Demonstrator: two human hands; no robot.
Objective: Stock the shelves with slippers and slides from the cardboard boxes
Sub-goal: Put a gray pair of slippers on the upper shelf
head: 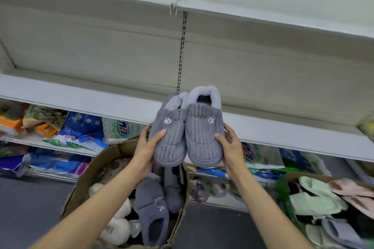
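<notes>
I hold up a pair of grey corduroy slippers with small bear patches and fleece collars, side by side, in front of the white shelf (pixel 85 95). My left hand (pixel 148 143) grips the left slipper (pixel 171 137) at its outer side, thumb across the toe. My right hand (pixel 228 145) grips the right slipper (pixel 204 135) the same way. Below them stands an open cardboard box (pixel 97 170) holding more grey slippers (pixel 151 206) and white fluffy ones (pixel 119 226).
A second box (pixel 295 177) at the lower right holds green, pink and grey slippers. The shelf below the white one carries detergent bags (pixel 119 129) and other packets. An upper shelf (pixel 263 16) runs above. The floor is dark grey.
</notes>
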